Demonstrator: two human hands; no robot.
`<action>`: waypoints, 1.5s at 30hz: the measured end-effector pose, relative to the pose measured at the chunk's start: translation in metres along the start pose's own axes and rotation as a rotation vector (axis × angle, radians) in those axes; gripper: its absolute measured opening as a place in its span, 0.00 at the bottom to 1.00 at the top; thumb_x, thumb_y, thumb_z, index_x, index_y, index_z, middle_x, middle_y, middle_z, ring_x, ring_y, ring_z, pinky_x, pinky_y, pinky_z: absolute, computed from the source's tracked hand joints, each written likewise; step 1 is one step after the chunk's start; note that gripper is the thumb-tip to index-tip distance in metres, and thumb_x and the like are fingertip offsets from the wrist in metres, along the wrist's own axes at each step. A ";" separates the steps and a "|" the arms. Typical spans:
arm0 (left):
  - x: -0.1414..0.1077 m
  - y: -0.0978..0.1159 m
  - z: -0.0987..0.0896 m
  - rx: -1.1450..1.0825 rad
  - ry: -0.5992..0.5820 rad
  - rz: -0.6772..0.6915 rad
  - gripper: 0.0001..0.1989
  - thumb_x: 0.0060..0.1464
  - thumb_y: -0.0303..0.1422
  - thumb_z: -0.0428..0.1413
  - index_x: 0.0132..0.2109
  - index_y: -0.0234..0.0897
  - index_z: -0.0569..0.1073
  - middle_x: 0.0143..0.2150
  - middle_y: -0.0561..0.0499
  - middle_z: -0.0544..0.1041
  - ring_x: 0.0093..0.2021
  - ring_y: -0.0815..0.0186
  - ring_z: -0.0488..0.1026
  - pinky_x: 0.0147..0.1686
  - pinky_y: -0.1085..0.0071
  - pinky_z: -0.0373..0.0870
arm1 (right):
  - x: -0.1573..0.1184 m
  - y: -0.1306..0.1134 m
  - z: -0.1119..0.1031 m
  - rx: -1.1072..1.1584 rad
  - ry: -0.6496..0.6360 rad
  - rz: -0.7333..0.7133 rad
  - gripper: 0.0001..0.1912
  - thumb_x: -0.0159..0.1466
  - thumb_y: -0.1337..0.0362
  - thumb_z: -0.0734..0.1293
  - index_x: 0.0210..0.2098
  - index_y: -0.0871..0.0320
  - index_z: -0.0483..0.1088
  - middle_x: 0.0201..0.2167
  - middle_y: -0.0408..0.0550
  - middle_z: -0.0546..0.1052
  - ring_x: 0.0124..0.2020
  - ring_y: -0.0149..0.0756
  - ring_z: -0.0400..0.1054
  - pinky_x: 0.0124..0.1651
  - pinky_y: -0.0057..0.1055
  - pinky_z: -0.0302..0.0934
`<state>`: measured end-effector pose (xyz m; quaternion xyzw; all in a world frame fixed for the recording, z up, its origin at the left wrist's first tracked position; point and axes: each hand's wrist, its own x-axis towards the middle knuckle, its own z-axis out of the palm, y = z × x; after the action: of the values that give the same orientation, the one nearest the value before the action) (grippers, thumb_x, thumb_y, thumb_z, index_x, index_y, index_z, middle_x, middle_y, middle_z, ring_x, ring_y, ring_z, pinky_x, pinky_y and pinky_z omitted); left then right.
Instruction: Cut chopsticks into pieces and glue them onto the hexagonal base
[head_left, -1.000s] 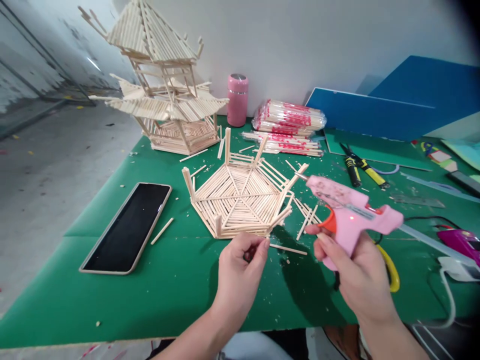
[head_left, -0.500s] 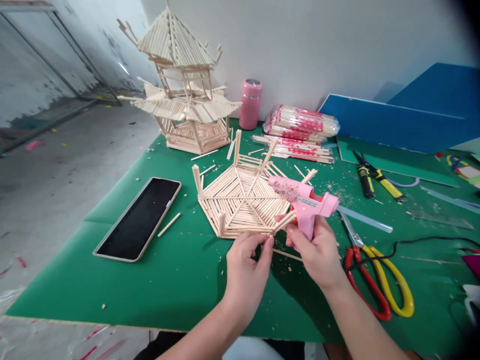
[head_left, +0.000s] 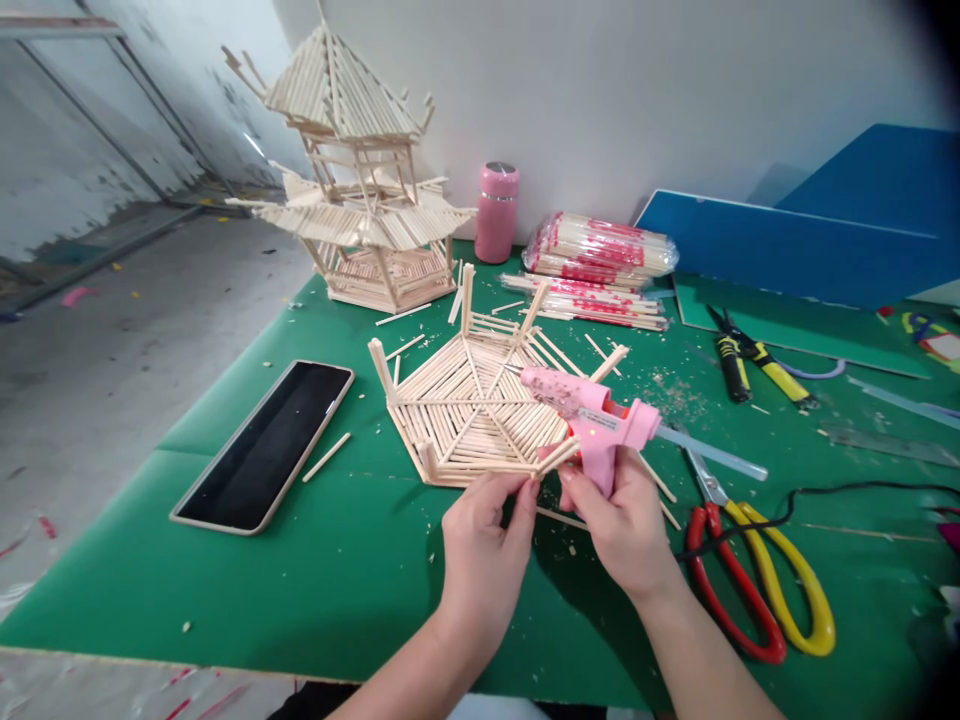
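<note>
A hexagon-like base of pale wooden sticks (head_left: 480,400), with short upright posts at its corners, lies on the green table. At its front right corner my left hand (head_left: 491,530) is closed, thumb and fingertips pinching the base's edge; any small piece between them is hidden. My right hand (head_left: 622,520) is wrapped round the handle of a pink glue gun (head_left: 592,410), a clear glue stick (head_left: 712,452) poking from its back. The gun's nozzle points left, over the base. My right fingertips are close to the front right post (head_left: 559,455).
A stick pagoda (head_left: 367,220) stands at the back left, beside a pink flask (head_left: 497,212) and wrapped stick bundles (head_left: 600,245). A phone (head_left: 266,445) lies left. On the right are red-and-yellow scissors (head_left: 739,560), pliers (head_left: 750,355), a black cord (head_left: 825,489) and blue boards (head_left: 787,240).
The glue gun and my right hand have shifted slightly left and down across the base. My left hand keeps its pinch at the front right corner. The whole view has moved a little.
</note>
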<state>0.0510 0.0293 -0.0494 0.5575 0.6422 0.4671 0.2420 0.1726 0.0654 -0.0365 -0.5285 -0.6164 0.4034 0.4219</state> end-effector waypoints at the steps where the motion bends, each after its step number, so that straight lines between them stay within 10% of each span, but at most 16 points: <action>1: 0.000 0.000 0.000 0.001 0.002 0.003 0.05 0.51 0.27 0.53 0.32 0.34 0.75 0.27 0.51 0.77 0.26 0.68 0.73 0.28 0.74 0.69 | 0.000 0.000 0.000 0.001 0.002 -0.003 0.12 0.57 0.64 0.62 0.40 0.63 0.68 0.22 0.42 0.69 0.22 0.31 0.63 0.26 0.28 0.60; 19: 0.001 -0.002 0.003 0.060 0.020 0.030 0.05 0.51 0.28 0.53 0.31 0.35 0.74 0.26 0.52 0.76 0.25 0.68 0.72 0.26 0.74 0.68 | -0.001 0.002 0.001 0.015 -0.015 -0.008 0.12 0.57 0.65 0.62 0.40 0.61 0.68 0.36 0.52 0.74 0.34 0.39 0.69 0.31 0.31 0.63; 45: 0.001 -0.003 0.002 0.062 0.036 0.021 0.06 0.51 0.28 0.53 0.30 0.33 0.75 0.25 0.51 0.76 0.24 0.69 0.71 0.22 0.76 0.65 | 0.000 0.002 0.002 0.019 -0.010 -0.008 0.11 0.56 0.66 0.62 0.38 0.61 0.69 0.32 0.49 0.73 0.30 0.36 0.67 0.28 0.30 0.61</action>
<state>0.0515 0.0310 -0.0527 0.5630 0.6547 0.4596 0.2078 0.1714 0.0656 -0.0391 -0.5202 -0.6168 0.4101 0.4252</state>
